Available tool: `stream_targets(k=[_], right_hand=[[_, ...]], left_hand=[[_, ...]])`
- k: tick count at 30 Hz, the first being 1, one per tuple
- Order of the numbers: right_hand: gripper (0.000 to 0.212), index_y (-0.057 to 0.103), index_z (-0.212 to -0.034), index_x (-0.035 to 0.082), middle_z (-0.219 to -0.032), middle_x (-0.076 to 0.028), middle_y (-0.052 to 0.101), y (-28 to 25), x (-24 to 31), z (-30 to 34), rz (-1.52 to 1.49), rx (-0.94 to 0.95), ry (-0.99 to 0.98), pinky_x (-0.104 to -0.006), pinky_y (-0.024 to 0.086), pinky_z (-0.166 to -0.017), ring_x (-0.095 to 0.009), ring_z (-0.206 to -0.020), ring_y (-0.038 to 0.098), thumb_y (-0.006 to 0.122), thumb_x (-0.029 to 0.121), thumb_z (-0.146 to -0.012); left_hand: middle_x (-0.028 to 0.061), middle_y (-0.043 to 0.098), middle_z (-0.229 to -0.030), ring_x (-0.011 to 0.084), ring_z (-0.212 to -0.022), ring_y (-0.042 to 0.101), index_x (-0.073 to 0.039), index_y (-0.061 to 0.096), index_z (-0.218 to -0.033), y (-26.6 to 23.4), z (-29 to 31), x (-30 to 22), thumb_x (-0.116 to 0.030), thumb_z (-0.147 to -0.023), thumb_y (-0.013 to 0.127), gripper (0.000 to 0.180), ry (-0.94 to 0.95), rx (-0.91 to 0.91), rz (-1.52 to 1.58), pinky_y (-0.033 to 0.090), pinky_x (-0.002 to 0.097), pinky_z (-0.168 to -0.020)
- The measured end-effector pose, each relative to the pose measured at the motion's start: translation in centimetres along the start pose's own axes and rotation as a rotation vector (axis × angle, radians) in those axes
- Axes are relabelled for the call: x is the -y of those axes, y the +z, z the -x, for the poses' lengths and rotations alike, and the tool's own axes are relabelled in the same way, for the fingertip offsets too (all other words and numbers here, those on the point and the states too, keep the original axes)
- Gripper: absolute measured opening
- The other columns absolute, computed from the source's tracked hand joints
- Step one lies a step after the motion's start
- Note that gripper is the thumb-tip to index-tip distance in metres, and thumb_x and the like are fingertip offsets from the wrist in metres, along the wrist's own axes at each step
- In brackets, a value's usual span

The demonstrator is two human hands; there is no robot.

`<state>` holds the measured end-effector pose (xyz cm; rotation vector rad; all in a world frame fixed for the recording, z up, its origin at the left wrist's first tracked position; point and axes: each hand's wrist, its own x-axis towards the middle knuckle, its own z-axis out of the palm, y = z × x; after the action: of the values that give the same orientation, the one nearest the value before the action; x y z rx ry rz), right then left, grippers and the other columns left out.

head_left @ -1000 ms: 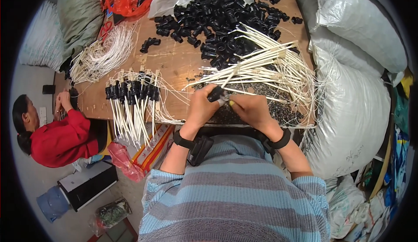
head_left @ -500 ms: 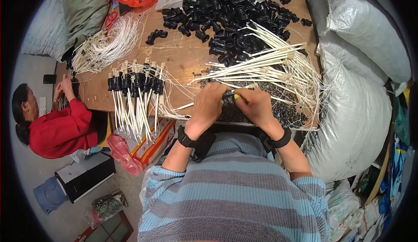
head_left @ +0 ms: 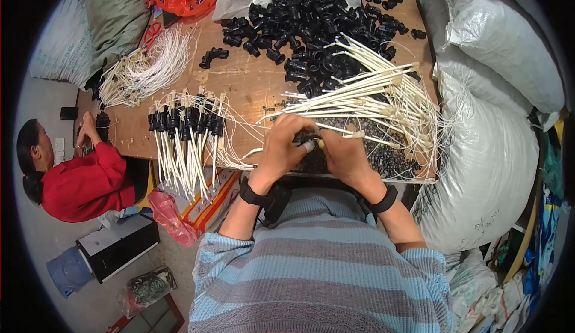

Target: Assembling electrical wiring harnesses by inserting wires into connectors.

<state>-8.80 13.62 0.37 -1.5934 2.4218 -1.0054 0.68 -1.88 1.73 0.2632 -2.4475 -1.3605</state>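
Note:
My left hand (head_left: 284, 147) and my right hand (head_left: 347, 156) meet at the table's near edge, both closed with thumbs and fingertips pinching. Between them a small dark part (head_left: 306, 136) shows at my left fingers; its exact kind is hidden. Pale wrapping covers a left fingertip, yellow a right one. Whatever the right fingers pinch is covered by the hand. Just beyond my right hand runs a white sleeved wire (head_left: 341, 131). Beneath and around the hands lies a layer of tiny black pieces (head_left: 392, 164). A heap of white sleeved wires (head_left: 359, 96) lies behind them.
Black plastic sockets (head_left: 323, 15) are piled at the back. Left stands a bundle of sockets with white wires (head_left: 187, 120), its ends overhanging the edge; thin white cords (head_left: 150, 63) lie beyond. Full white sacks (head_left: 485, 171) crowd the right. A person in red (head_left: 84, 180) works at far left.
My hands have turned slightly and drawn a little nearer to me, still pinching together. The dark part between them is seen at a different angle. The person at left has shifted their hands.

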Motion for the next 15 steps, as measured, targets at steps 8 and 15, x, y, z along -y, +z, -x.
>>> stream_targets(k=[8, 15], right_hand=[[0.019, 0.060, -0.099, 0.003, -0.081, -0.015, 0.062, 0.6, 0.4, 0.5, 0.008, -0.043, 0.004, -0.0413, 0.048, -0.058, -0.034, -0.071, 0.063, 0.059, 0.000, -0.080], [0.017, 0.062, -0.097, 0.006, -0.077, -0.013, 0.062, 0.0, 0.4, 0.3, -0.067, -0.125, 0.028, -0.0407, 0.047, -0.057, -0.034, -0.068, 0.063, 0.063, 0.004, -0.081]], left_hand=[[0.0048, 0.064, -0.092, 0.0243, -0.091, 0.059, -0.007, 0.063, -0.087, 1.3, 1.0, 0.5, 0.008, -0.064, 0.070, 0.028, 0.109, -0.182, -0.039, 0.047, 0.0324, -0.081], [0.0043, 0.064, -0.101, 0.0186, -0.093, 0.060, -0.008, 0.065, -0.092, 0.2, 0.6, -0.4, 0.009, -0.064, 0.070, 0.033, -0.134, -0.150, 0.140, 0.047, 0.0294, -0.084]])
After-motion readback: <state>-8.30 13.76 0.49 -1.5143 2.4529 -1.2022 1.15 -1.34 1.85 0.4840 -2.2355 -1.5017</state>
